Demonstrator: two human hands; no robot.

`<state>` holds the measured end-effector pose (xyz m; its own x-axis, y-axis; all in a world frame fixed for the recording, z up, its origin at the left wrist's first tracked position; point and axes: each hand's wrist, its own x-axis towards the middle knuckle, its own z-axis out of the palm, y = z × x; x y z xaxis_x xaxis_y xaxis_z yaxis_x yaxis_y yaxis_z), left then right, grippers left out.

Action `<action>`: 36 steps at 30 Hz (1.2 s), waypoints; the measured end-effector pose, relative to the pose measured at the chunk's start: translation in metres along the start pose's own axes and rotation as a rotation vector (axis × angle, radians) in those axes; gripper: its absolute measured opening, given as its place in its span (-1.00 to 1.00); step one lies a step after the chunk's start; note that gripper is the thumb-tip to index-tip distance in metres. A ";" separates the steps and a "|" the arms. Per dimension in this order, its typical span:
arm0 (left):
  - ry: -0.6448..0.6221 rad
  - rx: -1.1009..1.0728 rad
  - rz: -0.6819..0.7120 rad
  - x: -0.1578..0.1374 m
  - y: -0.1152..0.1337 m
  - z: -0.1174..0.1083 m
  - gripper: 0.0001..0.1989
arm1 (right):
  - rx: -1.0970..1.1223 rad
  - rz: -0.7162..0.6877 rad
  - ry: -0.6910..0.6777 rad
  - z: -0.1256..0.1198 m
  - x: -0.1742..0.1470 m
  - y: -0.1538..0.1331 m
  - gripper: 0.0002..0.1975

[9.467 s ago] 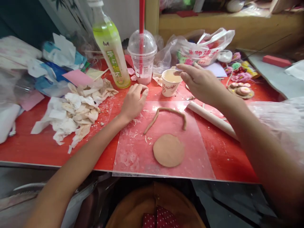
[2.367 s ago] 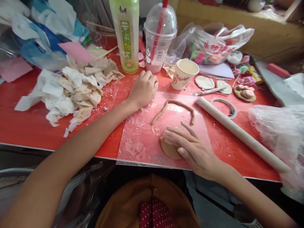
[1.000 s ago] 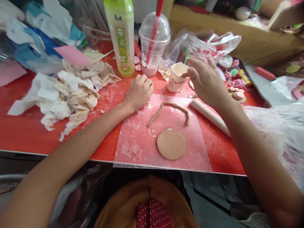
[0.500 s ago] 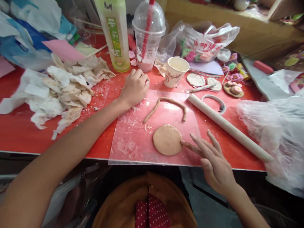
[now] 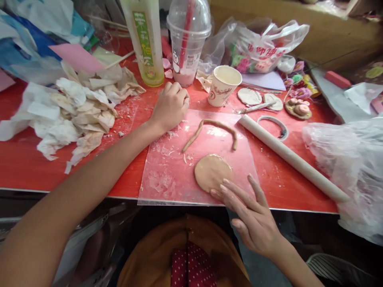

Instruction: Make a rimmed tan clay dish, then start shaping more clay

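A flat round disc of tan clay (image 5: 212, 172) lies on a clear plastic sheet (image 5: 161, 175) near the table's front edge. My right hand (image 5: 249, 213) is open, its fingers spread and stretched out. Its fingertips rest on the disc's lower right edge, partly hiding it. Just beyond the disc, a thin clay coil (image 5: 214, 122) lies bent in an arch on the sheet. My left hand (image 5: 171, 104) rests closed in a loose fist at the sheet's far left corner, close to a domed plastic cup (image 5: 187, 56). Nothing sticks out of the fist; its palm is hidden.
A grey rolling tube (image 5: 293, 159) lies slantwise at right, beside a tape ring (image 5: 283, 129) and a plastic bag (image 5: 350, 167). Behind stand a paper cup (image 5: 223, 87) and a tall bottle (image 5: 146, 48). Crumpled tissues (image 5: 77, 115) are heaped at left.
My right hand has moved left, from the disc's right edge onto its lower right edge. The left hand stays in place. The view has shifted slightly.
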<state>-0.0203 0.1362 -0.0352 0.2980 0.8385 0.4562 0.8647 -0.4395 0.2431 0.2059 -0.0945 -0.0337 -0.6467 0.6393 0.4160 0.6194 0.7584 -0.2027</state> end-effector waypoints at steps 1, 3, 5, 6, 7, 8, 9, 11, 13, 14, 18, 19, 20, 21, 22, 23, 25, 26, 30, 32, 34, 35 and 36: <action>-0.002 0.000 0.001 0.000 0.000 0.000 -0.85 | -0.013 0.014 0.005 -0.002 -0.004 0.003 -0.46; -0.001 -0.007 0.011 0.000 -0.001 0.000 -0.84 | -0.054 0.061 0.014 -0.007 -0.012 0.011 -0.48; 0.008 -0.025 0.022 -0.001 -0.002 0.001 -0.82 | -0.096 0.113 0.024 -0.012 -0.017 0.018 -0.48; 0.014 -0.039 0.024 -0.001 -0.002 0.001 -0.81 | -0.110 0.127 0.027 -0.013 -0.018 0.020 -0.48; 0.018 -0.056 0.025 -0.001 -0.003 0.001 -0.80 | -0.115 0.130 0.029 -0.014 -0.019 0.021 -0.48; 0.020 -0.072 0.022 -0.001 -0.003 0.001 -0.79 | -0.116 0.125 0.025 -0.014 -0.019 0.021 -0.47; 0.021 -0.087 0.021 -0.001 -0.003 0.001 -0.78 | -0.112 0.117 0.018 -0.014 -0.018 0.020 -0.47; 0.015 -0.098 0.014 -0.001 -0.003 0.001 -0.78 | -0.094 0.087 0.005 -0.011 -0.016 0.015 -0.46; 0.002 -0.075 0.012 -0.001 -0.002 0.000 -0.79 | -0.076 0.052 -0.008 -0.008 -0.012 0.008 -0.46; -0.002 -0.058 0.014 -0.001 -0.001 -0.001 -0.79 | -0.069 0.034 -0.013 -0.006 -0.009 0.004 -0.46; 0.003 -0.003 0.031 -0.001 -0.001 -0.001 -0.81 | -0.018 -0.030 -0.005 -0.003 0.009 -0.002 -0.48; 0.007 0.002 0.033 -0.001 -0.001 -0.001 -0.82 | -0.002 -0.042 -0.002 -0.003 0.014 -0.001 -0.49; 0.008 0.005 0.034 -0.001 -0.001 -0.001 -0.83 | 0.014 -0.054 -0.002 -0.003 0.020 0.000 -0.49; 0.009 0.005 0.032 -0.001 -0.001 -0.001 -0.84 | 0.027 -0.062 -0.007 -0.003 0.025 0.002 -0.50; 0.007 0.004 0.030 -0.001 -0.001 -0.001 -0.84 | 0.039 -0.069 -0.016 -0.003 0.031 0.004 -0.50; 0.006 0.005 0.028 -0.001 -0.001 -0.001 -0.84 | 0.050 -0.075 -0.029 -0.004 0.036 0.006 -0.51; 0.004 0.008 0.029 -0.001 0.000 -0.002 -0.83 | 0.065 -0.071 -0.057 -0.004 0.046 0.012 -0.52; 0.004 0.009 0.033 -0.001 0.000 -0.002 -0.83 | 0.064 -0.065 -0.071 -0.003 0.050 0.015 -0.53; 0.004 0.018 0.044 -0.002 -0.001 -0.003 -0.80 | 0.001 -0.031 -0.075 -0.002 0.063 0.032 -0.55; 0.008 0.018 0.044 -0.002 -0.001 -0.002 -0.79 | -0.039 0.002 -0.053 -0.002 0.063 0.041 -0.56; 0.010 -0.002 0.040 -0.002 -0.001 -0.002 -0.79 | -0.058 0.038 -0.033 -0.004 0.059 0.049 -0.56; 0.006 -0.020 0.035 -0.002 -0.001 -0.002 -0.79 | -0.059 0.052 -0.031 -0.006 0.055 0.051 -0.56; -0.002 -0.039 0.027 -0.002 -0.001 -0.002 -0.80 | -0.056 0.065 -0.038 -0.009 0.050 0.053 -0.55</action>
<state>-0.0227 0.1349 -0.0347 0.3219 0.8268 0.4613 0.8399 -0.4742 0.2638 0.2100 -0.0237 -0.0160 -0.6198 0.6923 0.3696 0.6840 0.7075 -0.1781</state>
